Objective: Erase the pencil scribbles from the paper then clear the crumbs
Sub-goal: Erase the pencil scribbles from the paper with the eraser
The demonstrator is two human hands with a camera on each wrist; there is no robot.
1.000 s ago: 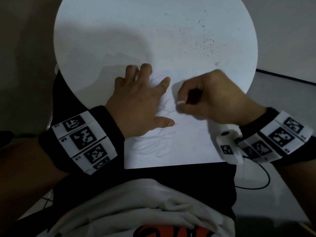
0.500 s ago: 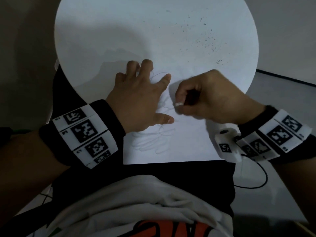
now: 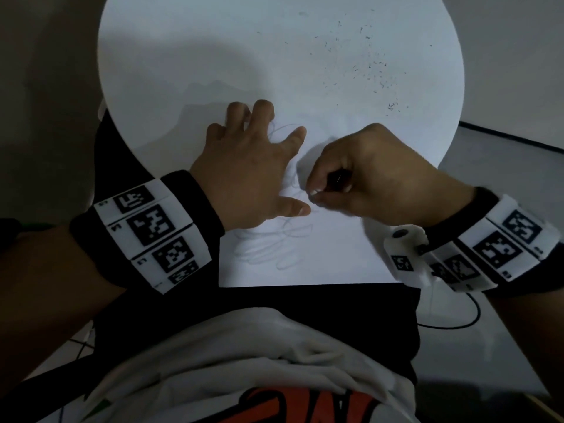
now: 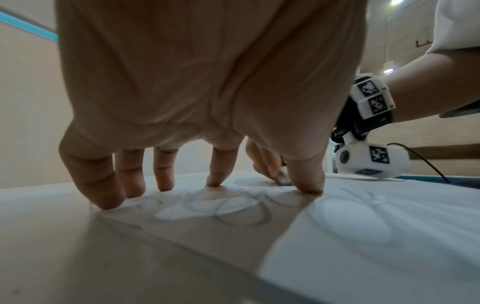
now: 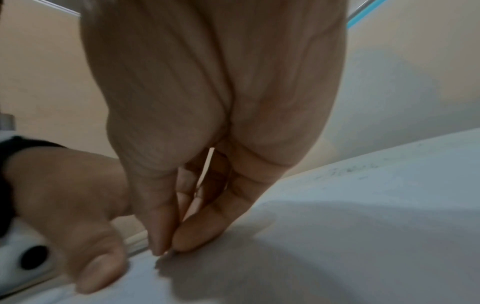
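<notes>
A white sheet of paper [image 3: 341,257] lies on the round white table [image 3: 189,56], its near edge hanging over my lap. Faint pencil scribbles [image 3: 274,248] loop across it, seen close up as scribbles [image 4: 239,209] under my left palm. My left hand [image 3: 253,169] lies spread on the paper, fingertips [image 4: 106,197] pressing it down. My right hand [image 3: 363,175] pinches a small white eraser [image 3: 313,192] against the paper just right of the left thumb. From the left wrist the eraser [image 4: 284,178] shows behind the thumb. The right wrist view shows only pinched fingertips [image 5: 166,246] touching the sheet.
Dark eraser crumbs [image 3: 369,65] are scattered over the far right part of the table. A black cable [image 3: 451,323] loops on the floor to the right. My lap and white shirt [image 3: 244,361] fill the near side.
My right hand has slid slightly left and nearer with the eraser, now close to the left thumb. The left hand stays pressed on the paper.
</notes>
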